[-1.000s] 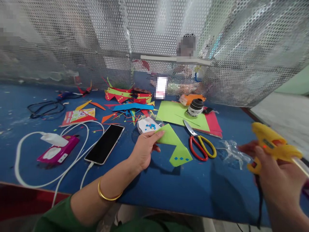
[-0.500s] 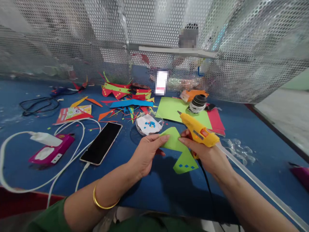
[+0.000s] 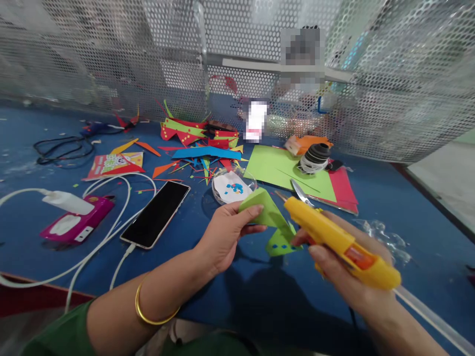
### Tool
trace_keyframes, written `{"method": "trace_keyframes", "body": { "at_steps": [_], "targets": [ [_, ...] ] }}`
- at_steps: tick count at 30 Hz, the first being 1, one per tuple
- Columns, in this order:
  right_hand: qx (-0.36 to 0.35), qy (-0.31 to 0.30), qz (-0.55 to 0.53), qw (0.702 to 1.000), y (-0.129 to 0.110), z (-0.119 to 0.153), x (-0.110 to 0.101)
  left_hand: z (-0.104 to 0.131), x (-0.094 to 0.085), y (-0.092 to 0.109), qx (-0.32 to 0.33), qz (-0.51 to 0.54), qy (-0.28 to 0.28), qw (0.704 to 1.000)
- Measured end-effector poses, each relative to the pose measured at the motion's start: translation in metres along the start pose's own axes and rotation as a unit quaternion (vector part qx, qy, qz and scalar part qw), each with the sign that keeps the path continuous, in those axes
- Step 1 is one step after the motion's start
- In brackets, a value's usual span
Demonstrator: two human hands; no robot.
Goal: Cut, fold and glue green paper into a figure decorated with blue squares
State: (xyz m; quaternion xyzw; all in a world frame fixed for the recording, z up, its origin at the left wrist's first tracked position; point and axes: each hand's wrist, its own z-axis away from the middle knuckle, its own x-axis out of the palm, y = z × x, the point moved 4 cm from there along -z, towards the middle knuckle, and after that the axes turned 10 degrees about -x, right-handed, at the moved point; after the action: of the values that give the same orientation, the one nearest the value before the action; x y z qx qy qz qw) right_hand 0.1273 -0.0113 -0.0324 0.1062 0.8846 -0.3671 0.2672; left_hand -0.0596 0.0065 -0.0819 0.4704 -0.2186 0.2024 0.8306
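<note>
My left hand [image 3: 232, 230] pinches a light green paper cutout [image 3: 267, 212] between thumb and fingers. Its lower part hangs down and carries a row of small blue paper squares [image 3: 275, 246]. A yellow hot glue gun [image 3: 326, 230] is in my right hand [image 3: 347, 277], its nozzle pointing up and left, just right of the paper. A clear glue stick [image 3: 426, 306] sticks out of the gun's back end. Right-hand fingertips are close to the cutout's hanging part; whether they touch it I cannot tell. Beyond my left hand stands a clear dish [image 3: 253, 184] with blue paper bits [image 3: 234, 188].
Scissors [image 3: 301, 192] lie behind the glue gun, beside green sheets [image 3: 267, 160] and a black-and-white spool-like object [image 3: 314, 158]. A phone [image 3: 158, 212] with a white cable and a purple power strip [image 3: 77, 217] are left. Paper scraps [image 3: 208, 153] lie before the perforated screen [image 3: 129, 64].
My right hand has drawn the glue gun right and nearer, its thumb off the paper's upper part. The cutout has tilted in my left hand. Scissors now show behind the gun.
</note>
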Motion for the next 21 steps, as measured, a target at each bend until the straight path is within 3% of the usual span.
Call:
{"method": "trace_keyframes", "body": {
  "at_steps": [2,8,21],
  "targets": [
    [-0.037,-0.014,0.008,0.999,-0.002,0.001,0.006,-0.001,0.000,0.002,0.013,0.009,-0.003,1.000],
    [-0.061,-0.019,0.049,0.997,-0.006,-0.002,0.016,-0.001,-0.001,0.001,0.025,0.006,-0.011,1.000],
    [-0.075,-0.038,0.081,0.993,-0.007,-0.001,0.020,0.002,0.002,0.001,0.018,0.001,-0.005,1.000]
  ]
}}
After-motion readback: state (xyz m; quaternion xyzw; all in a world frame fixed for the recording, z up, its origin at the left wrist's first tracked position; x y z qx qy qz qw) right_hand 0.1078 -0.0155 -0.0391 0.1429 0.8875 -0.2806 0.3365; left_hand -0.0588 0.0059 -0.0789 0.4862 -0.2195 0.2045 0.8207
